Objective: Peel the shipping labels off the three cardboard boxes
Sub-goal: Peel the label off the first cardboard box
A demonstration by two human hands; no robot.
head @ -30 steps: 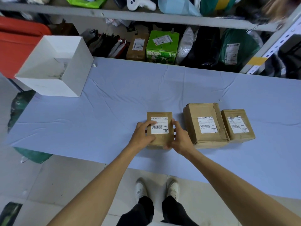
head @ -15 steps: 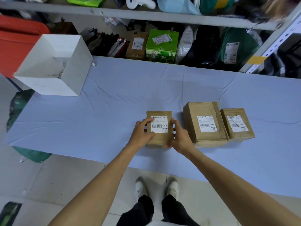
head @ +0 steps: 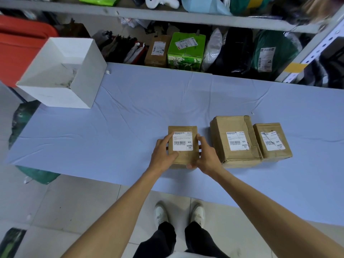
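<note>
Three brown cardboard boxes stand in a row near the front edge of the blue-covered table (head: pixel 130 118). The left box (head: pixel 186 157) carries a white shipping label (head: pixel 182 141). My left hand (head: pixel 163 153) grips its left side, with a fingertip at the label's upper left corner. On the box's right side, my right hand (head: pixel 205 157) grips it with the thumb under the front edge. The larger middle box (head: pixel 234 127) has its label (head: pixel 237 140) flat. The small right box (head: pixel 270 144) bears a wrinkled label (head: pixel 272 140).
An open white box (head: pixel 61 75) stands at the table's back left corner. Behind the table a metal shelf (head: pixel 167 17) holds parcels, among them a green carton (head: pixel 186 51) and dark bags. My feet stand on the tiled floor below the table's front edge.
Both hands stay on the left box. My left index finger has crept up to the label's upper left corner; the box has barely moved.
</note>
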